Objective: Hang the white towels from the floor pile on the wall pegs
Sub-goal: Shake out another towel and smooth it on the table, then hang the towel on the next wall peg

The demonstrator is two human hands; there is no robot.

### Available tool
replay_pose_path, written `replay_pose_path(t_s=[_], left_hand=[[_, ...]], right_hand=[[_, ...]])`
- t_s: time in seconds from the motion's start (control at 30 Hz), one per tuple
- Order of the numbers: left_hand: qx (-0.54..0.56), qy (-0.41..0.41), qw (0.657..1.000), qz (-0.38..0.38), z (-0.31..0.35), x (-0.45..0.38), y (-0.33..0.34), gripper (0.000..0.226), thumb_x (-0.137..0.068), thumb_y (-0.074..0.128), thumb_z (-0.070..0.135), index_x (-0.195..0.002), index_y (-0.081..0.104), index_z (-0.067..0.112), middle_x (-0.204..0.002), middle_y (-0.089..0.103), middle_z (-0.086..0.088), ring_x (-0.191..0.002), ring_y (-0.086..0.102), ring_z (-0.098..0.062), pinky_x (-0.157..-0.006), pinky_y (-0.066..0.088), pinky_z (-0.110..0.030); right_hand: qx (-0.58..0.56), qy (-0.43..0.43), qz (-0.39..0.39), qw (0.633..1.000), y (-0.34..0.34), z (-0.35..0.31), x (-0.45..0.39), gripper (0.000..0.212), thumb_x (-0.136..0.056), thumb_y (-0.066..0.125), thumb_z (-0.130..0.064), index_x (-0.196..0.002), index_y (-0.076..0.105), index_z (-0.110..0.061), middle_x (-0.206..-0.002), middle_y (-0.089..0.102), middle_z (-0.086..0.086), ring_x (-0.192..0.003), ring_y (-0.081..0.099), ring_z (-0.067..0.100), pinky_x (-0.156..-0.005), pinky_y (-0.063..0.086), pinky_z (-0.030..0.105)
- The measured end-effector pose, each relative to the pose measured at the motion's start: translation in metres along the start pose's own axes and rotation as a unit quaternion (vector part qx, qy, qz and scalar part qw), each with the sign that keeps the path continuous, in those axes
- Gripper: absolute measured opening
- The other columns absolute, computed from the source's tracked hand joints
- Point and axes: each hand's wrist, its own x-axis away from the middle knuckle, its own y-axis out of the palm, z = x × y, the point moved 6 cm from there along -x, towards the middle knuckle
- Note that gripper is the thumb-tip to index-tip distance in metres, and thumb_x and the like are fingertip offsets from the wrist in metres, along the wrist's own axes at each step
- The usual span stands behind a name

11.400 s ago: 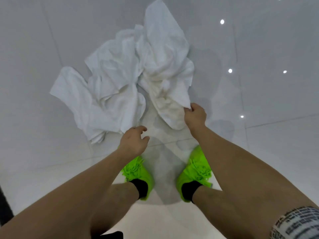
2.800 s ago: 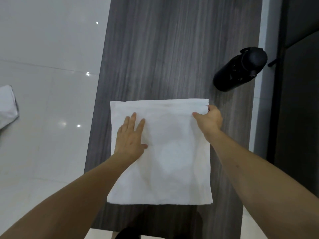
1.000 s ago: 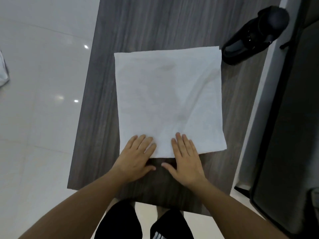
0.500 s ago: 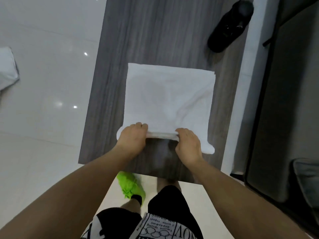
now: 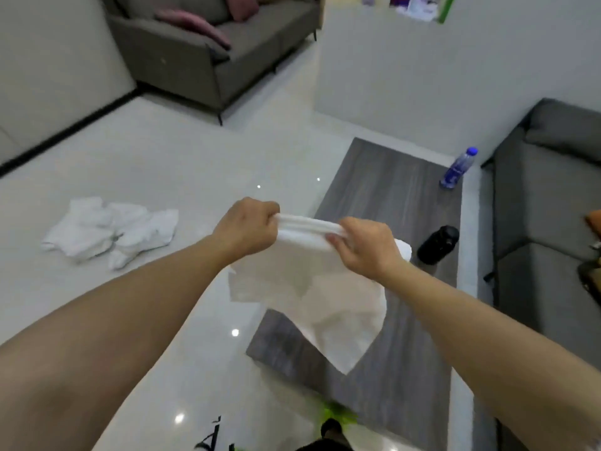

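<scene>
I hold a folded white towel (image 5: 325,297) up in the air over the near edge of the dark wooden table (image 5: 390,196). My left hand (image 5: 247,227) grips the left end of its bunched top edge and my right hand (image 5: 364,245) grips the right end. The rest of the towel hangs loose below my hands. A pile of crumpled white towels (image 5: 110,232) lies on the shiny white floor to the left. No wall pegs are in view.
A black bottle (image 5: 437,244) and a blue plastic water bottle (image 5: 457,169) stand on the table's right side. A grey sofa (image 5: 546,222) runs along the right, another grey sofa (image 5: 211,43) with pink cushions at the back. A white partition wall (image 5: 422,86) stands behind the table.
Both hands curled around the towel's near edge on the table and lifted it off into the air. My view swung up from the tabletop to the room.
</scene>
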Motion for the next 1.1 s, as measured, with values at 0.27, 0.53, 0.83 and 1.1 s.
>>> replay_pose_path(t_s=[0.27, 0.53, 0.83, 1.1], left_hand=[[-0.126, 0.018, 0.949, 0.289, -0.097, 0.139, -0.276, 0.03, -0.092, 0.058, 0.043, -0.08, 0.059, 0.016, -0.063, 0.053, 0.003, -0.061, 0.052, -0.025, -0.057, 0.04, -0.031], [-0.156, -0.173, 0.866, 0.441, -0.229, 0.312, -0.431, 0.018, -0.093, 0.058, 0.031, -0.085, 0.061, 0.016, -0.07, 0.061, -0.003, -0.067, 0.052, -0.027, -0.06, 0.039, -0.032], [-0.245, -0.372, 0.749, 0.491, -0.346, 0.51, -0.553, 0.01, -0.087, 0.067, 0.027, -0.086, 0.074, 0.021, -0.074, 0.068, -0.006, -0.073, 0.059, -0.028, -0.064, 0.044, -0.033], [-0.255, -0.496, 0.653, 0.513, -0.419, 0.683, -0.609, 0.008, -0.086, 0.068, 0.028, -0.081, 0.071, 0.023, -0.072, 0.067, 0.004, -0.074, 0.059, -0.021, -0.066, 0.043, -0.03]], right_hand=[[-0.097, -0.147, 0.105, 0.979, -0.053, -0.262, -0.141, 0.024, -0.091, 0.057, -0.033, -0.089, 0.069, -0.012, -0.079, 0.067, 0.002, -0.072, 0.061, 0.026, -0.063, 0.044, 0.032], [-0.245, -0.3, 0.062, 0.92, -0.046, -0.527, -0.203, 0.016, -0.084, 0.074, -0.032, -0.087, 0.073, -0.016, -0.076, 0.069, 0.0, -0.074, 0.063, 0.025, -0.07, 0.05, 0.037], [-0.366, -0.335, -0.178, 0.85, 0.026, -0.814, -0.247, 0.021, -0.061, 0.09, -0.021, -0.07, 0.071, -0.022, -0.071, 0.067, -0.006, -0.07, 0.064, 0.01, -0.061, 0.05, 0.023], [-0.428, -0.433, -0.393, 0.689, 0.076, -1.052, -0.203, 0.03, -0.059, 0.093, -0.017, -0.077, 0.073, -0.004, -0.066, 0.067, 0.009, -0.053, 0.06, 0.018, -0.046, 0.045, 0.021]])
